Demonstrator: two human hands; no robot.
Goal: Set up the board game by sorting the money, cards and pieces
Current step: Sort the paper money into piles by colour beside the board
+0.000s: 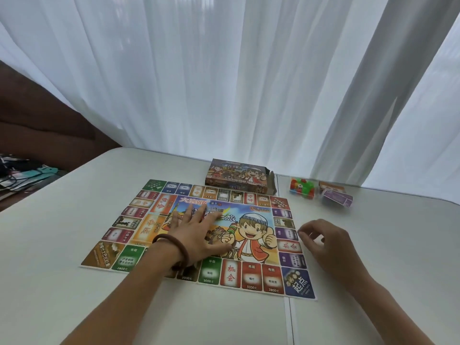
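Pressing flat, palm down, fingers straight and spread: left hand (196, 232), on the cartoon picture in the middle of the square, colourful printed paper game board (298, 282). Brown bead bracelet (174, 252) on that wrist.

Right hand (323, 241) at the board's 3 o'clock edge, fingers loosely curled, nothing held. Fingertips lie over the edge squares; touching or not, cannot tell.

Board lies unfolded and flat on the white table (74, 307), blue corner square at 5 o'clock.

Just beyond the board's far edge, at 12 to 1 o'clock: brown illustrated cardboard game box (236, 176), lying flat, right end flap open.

At 2 o'clock, apart from the board: clear pack of red, green and yellow plastic pieces (302, 188). Just right of it, wrapped orange and purple packs of paper slips (336, 196); cards or money, too blurred to tell.

White sheer curtain (224, 83) behind the table. Brown sofa (37, 125) at 10 o'clock.
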